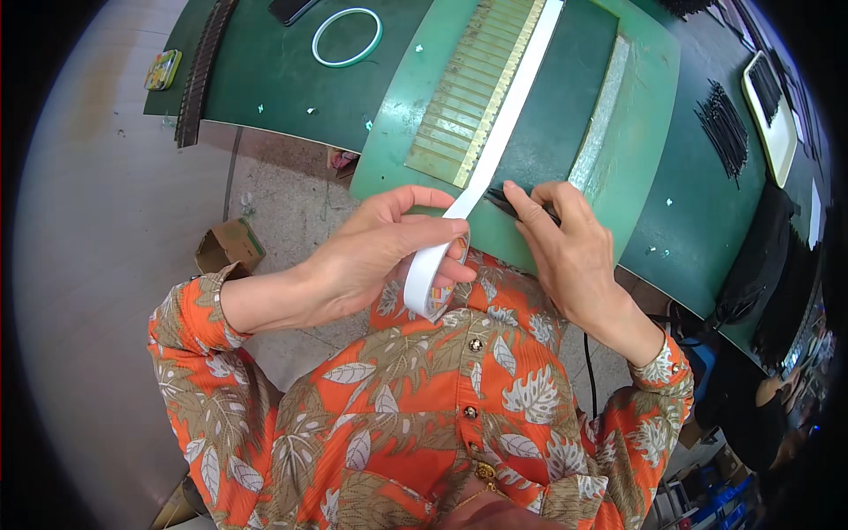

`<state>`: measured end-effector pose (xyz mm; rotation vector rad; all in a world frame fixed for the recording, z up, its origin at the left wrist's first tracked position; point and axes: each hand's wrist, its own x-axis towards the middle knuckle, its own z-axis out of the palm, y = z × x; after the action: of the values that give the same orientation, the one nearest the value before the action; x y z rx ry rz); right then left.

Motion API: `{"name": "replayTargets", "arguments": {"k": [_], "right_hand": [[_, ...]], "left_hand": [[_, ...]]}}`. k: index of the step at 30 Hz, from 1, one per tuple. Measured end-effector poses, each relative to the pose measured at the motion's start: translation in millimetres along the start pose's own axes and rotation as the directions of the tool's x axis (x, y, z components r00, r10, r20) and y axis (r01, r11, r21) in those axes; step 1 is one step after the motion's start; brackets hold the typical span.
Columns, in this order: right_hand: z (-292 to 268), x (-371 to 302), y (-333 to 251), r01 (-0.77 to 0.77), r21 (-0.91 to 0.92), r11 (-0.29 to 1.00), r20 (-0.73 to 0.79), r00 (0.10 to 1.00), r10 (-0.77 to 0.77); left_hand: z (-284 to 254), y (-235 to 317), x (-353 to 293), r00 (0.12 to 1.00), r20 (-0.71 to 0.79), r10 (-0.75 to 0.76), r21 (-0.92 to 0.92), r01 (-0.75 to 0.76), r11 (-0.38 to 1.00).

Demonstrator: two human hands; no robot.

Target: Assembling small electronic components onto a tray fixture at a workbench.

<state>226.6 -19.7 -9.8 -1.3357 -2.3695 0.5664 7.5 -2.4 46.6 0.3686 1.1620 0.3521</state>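
Fingers of left hand [389,231]: clamped on white tape roll [422,278] | tape strip [512,110]: ahead of them, over green board [652,115] | right hand [572,252]: fingers together around dark tool [500,202], right of strip

We see a smooth, matt, papery face on the tape roll [426,283] and a matt finish on the dark tool [500,201]. We find the board [649,124] smooth and plastic-looking with a soft gloss, and the grey bar [600,115] like dull, rough metal. We note a smooth tabletop [256,79], a glossy, plastic-looking ring [333,62] and a smooth plastic tray [777,146]. We also see ribbed cloth in the shirt [415,375], shiny metallic buttons [476,344], matt cardboard in the box [231,247] and a rough-looking, speckled floor [274,181]
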Motion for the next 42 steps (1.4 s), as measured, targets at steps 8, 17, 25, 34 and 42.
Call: {"name": "replayTargets", "arguments": {"k": [8,17,25,34,42], "right_hand": [[9,12,0,0.016,0.062,0.998,0.016,1.0,-0.017],[12,14,4,0.049,0.077,0.996,0.033,0.998,-0.052],[10,16,11,0.098,0.087,0.991,0.019,0.995,-0.1],[3,17,12,0.117,0.1,0.988,0.014,0.993,-0.119],[-41,15,-27,-0.241,0.58,0.778,-0.015,0.952,0.306]], "left_hand": [[0,-3,0,1.0,-0.006,-0.006,-0.044,0.006,0.999],[3,-3,-2,0.999,-0.035,-0.031,-0.039,0.03,0.999],[-4,-6,-1,0.997,0.013,-0.08,-0.036,0.08,0.996],[0,-11,-28,0.992,0.103,-0.078,0.027,0.075,0.997],[-12,-6,-40,0.984,0.161,0.081,0.084,-0.095,0.992]]}}
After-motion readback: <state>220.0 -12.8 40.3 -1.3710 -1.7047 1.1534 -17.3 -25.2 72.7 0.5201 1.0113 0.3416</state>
